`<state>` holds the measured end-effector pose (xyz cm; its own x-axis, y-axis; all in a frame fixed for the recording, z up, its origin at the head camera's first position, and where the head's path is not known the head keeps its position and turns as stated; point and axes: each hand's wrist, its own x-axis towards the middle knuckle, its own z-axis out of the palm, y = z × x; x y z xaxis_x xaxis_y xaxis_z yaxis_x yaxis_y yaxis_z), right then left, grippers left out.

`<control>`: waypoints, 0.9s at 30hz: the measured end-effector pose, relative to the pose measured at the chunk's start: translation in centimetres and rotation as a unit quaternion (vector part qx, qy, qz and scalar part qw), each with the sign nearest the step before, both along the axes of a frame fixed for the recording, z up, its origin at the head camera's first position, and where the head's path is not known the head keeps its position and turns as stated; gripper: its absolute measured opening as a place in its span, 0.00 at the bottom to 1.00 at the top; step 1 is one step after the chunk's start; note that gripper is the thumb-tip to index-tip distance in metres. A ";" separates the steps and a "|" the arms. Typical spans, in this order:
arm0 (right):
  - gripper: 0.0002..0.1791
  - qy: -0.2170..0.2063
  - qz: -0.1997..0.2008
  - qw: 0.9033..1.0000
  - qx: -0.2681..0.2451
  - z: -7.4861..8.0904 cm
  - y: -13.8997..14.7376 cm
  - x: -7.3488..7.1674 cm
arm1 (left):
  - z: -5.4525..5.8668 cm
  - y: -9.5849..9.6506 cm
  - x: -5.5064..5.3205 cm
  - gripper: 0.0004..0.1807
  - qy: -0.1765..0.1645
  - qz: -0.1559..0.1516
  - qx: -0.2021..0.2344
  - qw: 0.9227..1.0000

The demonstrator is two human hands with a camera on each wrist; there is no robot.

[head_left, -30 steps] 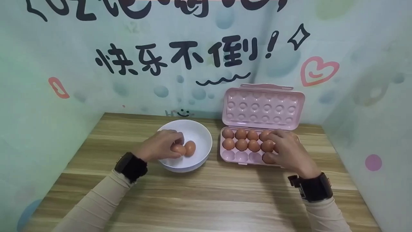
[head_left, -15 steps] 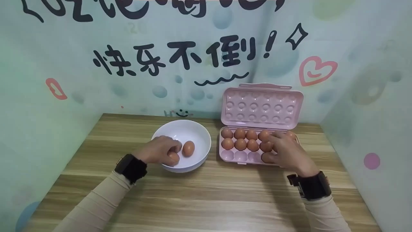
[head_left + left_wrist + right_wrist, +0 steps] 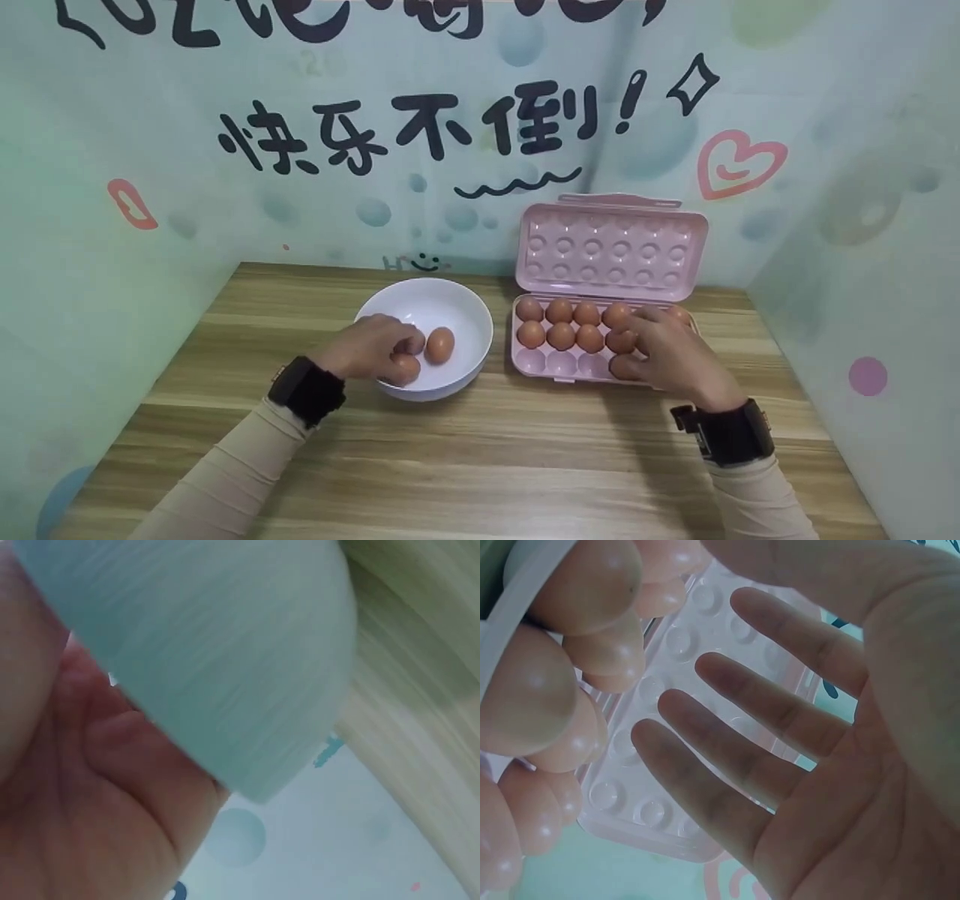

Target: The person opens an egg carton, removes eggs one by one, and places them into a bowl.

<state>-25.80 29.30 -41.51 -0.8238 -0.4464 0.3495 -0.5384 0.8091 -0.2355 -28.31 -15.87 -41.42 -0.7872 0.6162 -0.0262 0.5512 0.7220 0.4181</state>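
Observation:
In the head view my left hand (image 3: 371, 349) reaches over the near-left rim of the white bowl (image 3: 469, 319). Its thumb and fingers are about one brown egg (image 3: 406, 369) low inside, and a second egg (image 3: 439, 346) lies apart, to the right. The bowl's outer wall (image 3: 225, 652) hides the fingertips in the left wrist view. Above the right part of the pink egg carton (image 3: 531, 364), my right hand (image 3: 671, 356) hovers or rests among the eggs (image 3: 561, 337). The right wrist view shows its fingers (image 3: 705, 776) extended and spread, holding nothing.
The carton's lid (image 3: 611, 251) stands raised against the printed backdrop (image 3: 337, 210). Two rows of eggs fill the back of the carton; several front-row cups at left hold none. The wooden table (image 3: 487, 465) extends towards me.
The left hand has lowered its egg towards the bowl's near-left side, away from the other egg, then stayed almost still. The right hand has hardly moved.

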 end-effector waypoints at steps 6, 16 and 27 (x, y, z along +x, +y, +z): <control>0.18 0.003 0.007 1.000 0.000 0.1 0.0 0.0 | 1.0 0.7 0.9 0.07 0.049 0.026 0.020 0.998; 0.18 0.006 0.008 1.000 0.007 -0.2 0.0 0.1 | 2.1 4.2 2.1 0.08 0.208 -0.033 0.095 0.973; 0.13 -0.001 0.012 1.000 0.006 -0.4 -0.1 0.1 | 1.9 9.7 2.8 0.16 0.187 -0.024 0.120 0.975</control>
<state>-25.66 29.15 -41.94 -0.8139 -0.4699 0.3417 -0.5567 0.7990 -0.2273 -25.51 -6.17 -39.51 -0.6845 0.6050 0.4068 0.7279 0.5980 0.3355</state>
